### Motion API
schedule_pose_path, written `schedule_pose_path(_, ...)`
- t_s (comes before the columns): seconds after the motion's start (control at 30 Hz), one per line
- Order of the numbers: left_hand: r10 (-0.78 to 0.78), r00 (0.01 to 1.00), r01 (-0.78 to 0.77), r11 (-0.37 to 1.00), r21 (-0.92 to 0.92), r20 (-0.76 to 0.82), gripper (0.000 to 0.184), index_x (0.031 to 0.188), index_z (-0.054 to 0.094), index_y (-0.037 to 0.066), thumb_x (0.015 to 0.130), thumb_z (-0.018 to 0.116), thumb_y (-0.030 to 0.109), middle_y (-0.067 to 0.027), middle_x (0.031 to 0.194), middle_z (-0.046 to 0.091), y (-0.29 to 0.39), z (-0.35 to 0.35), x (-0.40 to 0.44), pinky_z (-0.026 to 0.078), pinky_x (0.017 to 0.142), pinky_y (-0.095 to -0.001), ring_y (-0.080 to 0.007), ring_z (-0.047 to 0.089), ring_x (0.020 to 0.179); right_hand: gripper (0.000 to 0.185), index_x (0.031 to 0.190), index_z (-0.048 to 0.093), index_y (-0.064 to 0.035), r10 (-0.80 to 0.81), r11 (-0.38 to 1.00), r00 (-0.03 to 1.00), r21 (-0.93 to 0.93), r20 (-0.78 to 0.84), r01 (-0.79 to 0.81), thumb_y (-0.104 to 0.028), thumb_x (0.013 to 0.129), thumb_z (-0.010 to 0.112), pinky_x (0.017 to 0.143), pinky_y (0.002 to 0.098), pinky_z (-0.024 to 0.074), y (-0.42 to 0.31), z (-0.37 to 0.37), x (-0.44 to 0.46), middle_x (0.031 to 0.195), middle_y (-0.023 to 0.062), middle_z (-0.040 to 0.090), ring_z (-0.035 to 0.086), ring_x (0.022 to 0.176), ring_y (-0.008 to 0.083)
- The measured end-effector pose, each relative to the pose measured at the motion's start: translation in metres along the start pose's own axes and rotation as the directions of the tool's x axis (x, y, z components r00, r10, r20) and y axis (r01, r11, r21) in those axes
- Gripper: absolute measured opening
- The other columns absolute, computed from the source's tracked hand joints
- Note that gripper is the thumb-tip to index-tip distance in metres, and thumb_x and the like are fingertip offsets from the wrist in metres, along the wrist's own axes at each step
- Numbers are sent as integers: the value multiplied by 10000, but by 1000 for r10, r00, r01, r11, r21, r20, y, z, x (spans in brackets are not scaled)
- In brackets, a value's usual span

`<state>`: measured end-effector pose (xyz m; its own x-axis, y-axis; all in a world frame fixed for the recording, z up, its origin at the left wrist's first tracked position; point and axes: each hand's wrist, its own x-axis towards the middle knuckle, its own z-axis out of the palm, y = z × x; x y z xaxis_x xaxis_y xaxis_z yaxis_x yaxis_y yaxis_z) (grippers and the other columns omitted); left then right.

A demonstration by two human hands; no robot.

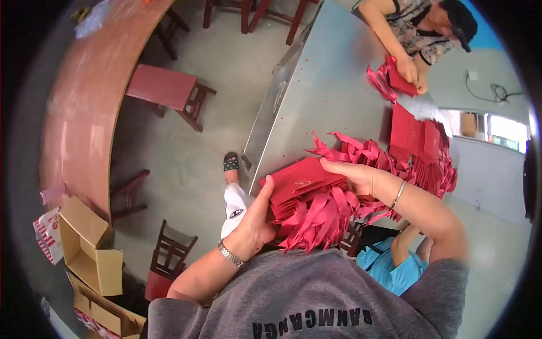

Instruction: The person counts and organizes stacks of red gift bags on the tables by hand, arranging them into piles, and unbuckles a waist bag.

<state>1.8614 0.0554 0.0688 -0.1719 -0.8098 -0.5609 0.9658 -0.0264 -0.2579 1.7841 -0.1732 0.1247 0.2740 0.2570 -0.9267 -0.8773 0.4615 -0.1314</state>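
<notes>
A thick stack of red cards with ribbons (307,183) is held between both hands, close to my chest at the table's near edge. My left hand (257,223), with a metal watch on its wrist, grips the stack's left side. On the upper right corner lies my right hand (358,176), its thumb along the top card; a bracelet circles that wrist. Pink-red ribbons (322,220) hang loosely from the near side of the stack. Beside my right hand, more red cards (415,135) and ribbons are piled on the metal table (327,73).
Across the table a person in a black cap holds red cards (401,79). Someone in a blue shirt (395,268) is at the lower right. Stools (164,87), a curved wooden table (84,124) and open cardboard boxes (90,248) stand at the left.
</notes>
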Motion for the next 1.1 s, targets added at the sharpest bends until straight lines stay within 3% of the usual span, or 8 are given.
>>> schedule_pose_path(0.33, 27, 998, -25, 999, 31, -58, 515, 1349, 351, 54, 920, 572, 233, -146, 1269, 518, -1, 9, 13, 474, 947, -408, -260, 553, 1113, 595, 1337, 428, -46, -351, 932, 919, 26, -180, 361, -70, 784, 644, 968, 374, 446, -10, 38, -28, 1247, 101, 565, 564, 1118, 222)
schedule_pose_path(0.4, 507, 859, -500, 807, 315, 64, 634, 1402, 224, 59, 897, 603, 123, -141, 1336, 446, 5, 23, 13, 444, 988, -404, -245, 494, 1182, 654, 1351, 397, -26, -484, 874, 848, -60, -218, 483, -11, 748, 650, 967, 364, 450, -21, 45, -41, 1251, 109, 554, 555, 1133, 223)
schedule_pose_path(0.53, 684, 649, -751, 505, 425, 333, 902, 1474, -7, 104, 859, 651, 81, -142, 1385, 387, 25, 29, 22, 388, 1033, -368, -233, 401, 1265, 714, 1337, 413, 14, -523, 852, 825, -150, -212, 501, 56, 663, 644, 966, 327, 438, -41, 49, -53, 1236, 116, 556, 547, 1130, 228)
schedule_pose_path(0.63, 630, 691, -701, 468, 537, 354, 1066, 1474, -97, 113, 790, 719, 49, -164, 1440, 305, 42, 20, 16, 371, 1046, -371, -239, 365, 1294, 698, 1328, 403, 56, -842, 447, 519, -732, -149, 514, 37, 669, 634, 985, 289, 399, -37, 86, -69, 1250, 139, 555, 517, 1158, 193)
schedule_pose_path(0.73, 727, 623, -689, 336, 642, 289, 1207, 1480, -103, 106, 685, 804, 47, -168, 1504, 211, 56, 10, 1, 294, 1091, -387, -271, 242, 1379, 771, 1329, 383, 53, -916, -83, 392, -996, 87, 25, 28, 597, 625, 875, 381, 443, -23, 91, -66, 1079, 176, 586, 558, 982, 298)
schedule_pose_path(0.8, 644, 528, -470, -321, 822, 554, 1252, 1480, -56, 63, 608, 843, 69, -198, 1523, 142, 69, 17, -10, 235, 1121, -399, -293, 182, 1406, 796, 1333, 369, 51, -910, -177, 383, -984, 157, -16, 16, 581, 629, 852, 400, 434, -20, 90, -54, 1063, 170, 578, 540, 950, 320)
schedule_pose_path(0.93, 283, 467, -515, -684, 518, 838, 1248, 1470, 54, 5, 526, 867, 71, -205, 1507, 183, 91, 20, 15, 191, 1141, -411, -306, 199, 1399, 844, 1351, 330, 49, -847, -386, 425, -919, 320, -77, -25, 569, 639, 871, 424, 399, -19, 82, -11, 1133, 159, 542, 503, 1003, 326)
schedule_pose_path(1.1, 311, 608, -613, -400, 681, 730, 1226, 1462, 60, -5, 567, 867, 219, -211, 1413, 346, 86, 4, 41, 176, 1141, -452, -367, 322, 1328, 923, 1429, 256, 2, -863, -298, 411, -953, 292, 51, -53, 610, 679, 1093, 447, 256, -14, 79, -8, 1386, 189, 399, 355, 1318, 312)
